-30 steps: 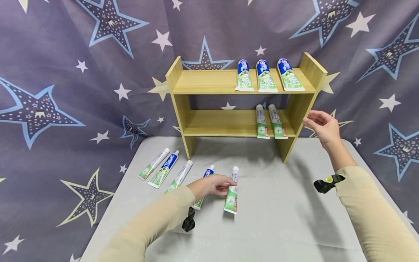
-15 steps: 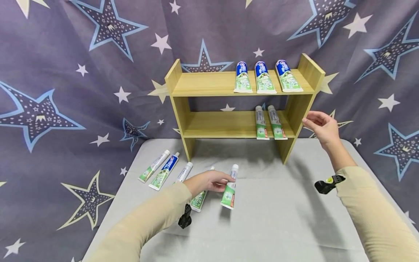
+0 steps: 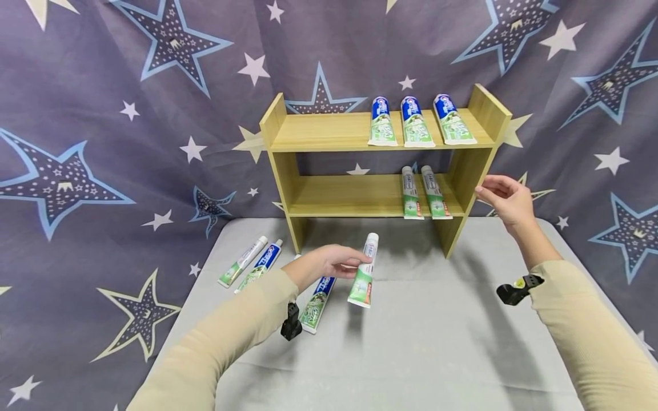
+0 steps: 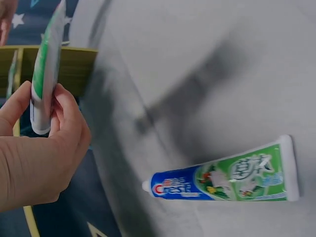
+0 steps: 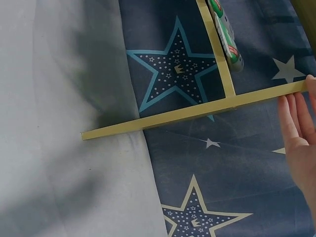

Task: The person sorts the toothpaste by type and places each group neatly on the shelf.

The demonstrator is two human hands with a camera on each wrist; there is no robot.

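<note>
So the left hand (image 3: 339,261) has a white-and-green toothpaste tube (image 3: 363,281) pinched between thumb and fingers, cap end pointing away from the person, held clear of the gray tabletop (image 3: 437,342). The right hand (image 3: 509,200) is well off to the right of that grip, and it looks to be pinching the front edge of the side panel (image 5: 173,117) of the wooden shelf unit (image 3: 316,125).

Ahead and right of the held tube, two matching tubes (image 3: 410,194) lie on the lower board (image 3: 344,194), with three Crest tubes (image 3: 412,123) on the board above. Below and left of the grip there's a loose Crest tube (image 3: 317,305) on the table, plus more tubes (image 3: 243,261) further left.

My read: this is the carry stage, table to shelf. Next move probably calls for keeping it cap-first, clearing the lower board's front edge, and laying it beside the matching pair without nudging them.
</note>
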